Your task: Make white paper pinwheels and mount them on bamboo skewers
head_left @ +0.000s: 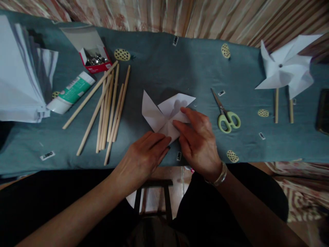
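Indoors, light dim and soft; faint shadows on the cloth. Long table, draped in a blue-green tablecloth, runs across the view from side to side. Cloth print: scattered yellow pineapples with dark spots, plus small lettered labels, wording too small to read. Along the table's far edge hangs a pleated curtain, cream and reddish brown, folds close-set, darker toward the right. Below the near edge: tiled floor, brownish, a pale joint line visible. Dark frame of bars stands there, type unclear. Lower right, striped patterned fabric lies in folds near the floor.
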`<state>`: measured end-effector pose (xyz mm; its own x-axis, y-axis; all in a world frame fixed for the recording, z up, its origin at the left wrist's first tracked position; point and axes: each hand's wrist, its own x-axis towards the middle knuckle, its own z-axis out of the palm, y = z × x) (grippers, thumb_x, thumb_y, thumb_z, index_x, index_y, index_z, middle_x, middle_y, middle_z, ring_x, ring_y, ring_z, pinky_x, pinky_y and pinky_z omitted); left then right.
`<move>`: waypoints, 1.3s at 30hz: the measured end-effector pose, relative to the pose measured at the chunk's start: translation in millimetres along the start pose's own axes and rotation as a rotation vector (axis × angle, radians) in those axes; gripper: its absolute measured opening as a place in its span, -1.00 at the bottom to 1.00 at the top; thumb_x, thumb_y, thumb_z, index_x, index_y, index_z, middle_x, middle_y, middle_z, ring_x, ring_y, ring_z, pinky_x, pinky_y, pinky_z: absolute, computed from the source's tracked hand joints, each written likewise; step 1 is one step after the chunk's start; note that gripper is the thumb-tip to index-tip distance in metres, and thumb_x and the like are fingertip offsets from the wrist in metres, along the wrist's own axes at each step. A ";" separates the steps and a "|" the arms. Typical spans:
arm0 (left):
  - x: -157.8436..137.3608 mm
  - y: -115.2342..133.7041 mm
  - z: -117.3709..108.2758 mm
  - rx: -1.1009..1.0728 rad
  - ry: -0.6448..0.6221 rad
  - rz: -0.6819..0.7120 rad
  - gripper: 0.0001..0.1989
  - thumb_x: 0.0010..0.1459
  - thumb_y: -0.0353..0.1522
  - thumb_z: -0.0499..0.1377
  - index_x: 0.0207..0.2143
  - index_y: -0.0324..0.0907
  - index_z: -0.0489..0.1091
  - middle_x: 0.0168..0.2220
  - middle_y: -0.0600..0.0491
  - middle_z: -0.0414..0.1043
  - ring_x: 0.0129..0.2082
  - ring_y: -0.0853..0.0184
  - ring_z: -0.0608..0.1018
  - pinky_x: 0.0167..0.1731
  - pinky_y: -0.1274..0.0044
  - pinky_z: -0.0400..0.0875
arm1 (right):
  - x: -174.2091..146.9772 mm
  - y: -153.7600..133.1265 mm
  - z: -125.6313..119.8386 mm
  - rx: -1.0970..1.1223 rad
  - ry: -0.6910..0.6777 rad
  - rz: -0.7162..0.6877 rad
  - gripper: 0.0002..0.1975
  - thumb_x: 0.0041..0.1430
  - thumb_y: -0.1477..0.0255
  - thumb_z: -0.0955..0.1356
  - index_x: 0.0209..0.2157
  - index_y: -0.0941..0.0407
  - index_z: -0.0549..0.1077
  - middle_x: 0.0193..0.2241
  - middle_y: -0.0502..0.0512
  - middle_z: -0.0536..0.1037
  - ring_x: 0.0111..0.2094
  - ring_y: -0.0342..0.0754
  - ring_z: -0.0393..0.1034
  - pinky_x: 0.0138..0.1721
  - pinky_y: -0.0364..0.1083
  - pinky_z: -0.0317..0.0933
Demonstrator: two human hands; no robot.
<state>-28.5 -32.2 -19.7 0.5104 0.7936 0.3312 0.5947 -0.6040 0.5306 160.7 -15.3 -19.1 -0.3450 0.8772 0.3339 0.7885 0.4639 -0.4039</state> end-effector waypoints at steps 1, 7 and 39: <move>-0.1 -0.3 0.1 -0.001 -0.002 -0.002 -0.81 0.32 -0.47 0.08 -0.06 -0.27 0.41 -0.20 -0.05 0.53 -0.24 0.30 0.58 -0.24 0.46 0.58 | -0.2 -0.1 0.8 0.008 -0.001 0.000 -0.68 0.22 0.59 0.23 -0.07 0.13 0.50 0.18 0.23 0.37 0.19 0.19 0.23 0.19 0.23 0.20; -0.4 -1.1 0.3 -0.035 0.007 -0.004 -0.81 0.30 -0.47 0.11 -0.05 -0.29 0.41 -0.19 -0.06 0.53 -0.22 0.30 0.58 -0.22 0.46 0.58 | -0.5 -1.2 1.4 0.017 -0.010 0.011 -0.67 0.21 0.60 0.23 -0.06 0.09 0.50 0.19 0.20 0.36 0.20 0.18 0.22 0.19 0.23 0.21; 1.4 -1.1 -0.3 -0.021 0.023 0.014 -0.81 0.28 -0.49 0.12 -0.08 -0.36 0.42 -0.21 -0.09 0.53 -0.24 0.28 0.58 -0.23 0.47 0.58 | 2.3 -5.4 1.4 -0.091 -0.057 -0.063 -0.67 0.28 0.58 0.20 -0.01 0.14 0.48 0.20 0.26 0.30 0.21 0.20 0.17 0.16 0.22 0.19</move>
<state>-28.6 -30.4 -19.6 0.5038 0.7869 0.3564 0.5744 -0.6133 0.5421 154.9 -15.6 -17.3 -0.4220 0.8534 0.3061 0.8061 0.5077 -0.3041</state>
